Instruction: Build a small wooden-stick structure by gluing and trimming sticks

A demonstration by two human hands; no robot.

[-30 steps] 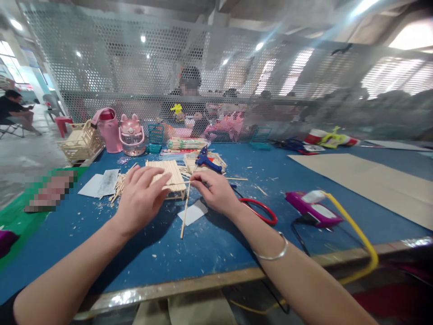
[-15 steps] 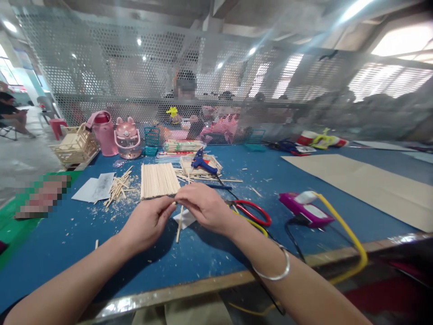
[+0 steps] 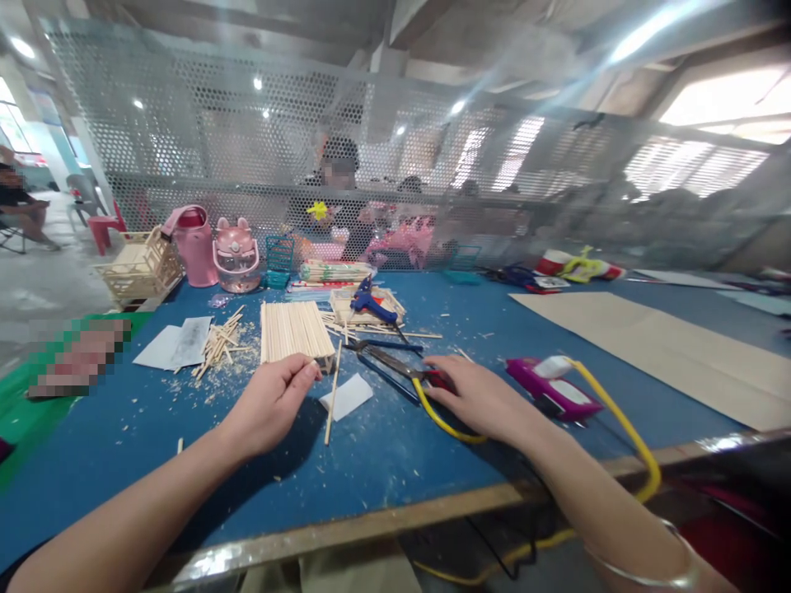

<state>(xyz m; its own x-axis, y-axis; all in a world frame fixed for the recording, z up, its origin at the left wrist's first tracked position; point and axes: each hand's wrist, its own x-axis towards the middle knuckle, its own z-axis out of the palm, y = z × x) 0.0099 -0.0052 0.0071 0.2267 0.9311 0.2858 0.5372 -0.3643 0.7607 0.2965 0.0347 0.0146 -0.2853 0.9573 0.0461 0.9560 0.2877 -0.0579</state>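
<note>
My left hand (image 3: 278, 403) is closed in a pinch at the front edge of a panel of wooden sticks (image 3: 297, 328); whatever its fingertips hold is too small to make out. Over on the right, my right hand (image 3: 479, 395) has its fingers around the red handle of a pair of scissors (image 3: 399, 365), whose other handle is yellow. Beneath the scissors lie blue-handled pliers (image 3: 389, 380), spread apart. Between my hands a loose wooden stick (image 3: 332, 403) rests across a small white paper (image 3: 351, 397).
Behind the panel lies a blue glue gun (image 3: 374, 305). Short stick pieces (image 3: 221, 342) are heaped at left, near a pink bottle (image 3: 238, 255). A purple device (image 3: 553, 391) with a yellow cable sits right, before brown cardboard (image 3: 655, 350). A person sits beyond the perforated screen (image 3: 247, 156).
My right hand has left my left hand's fingertips and moved right to the scissors' handles. My left hand has stayed near the panel, still pinched.
</note>
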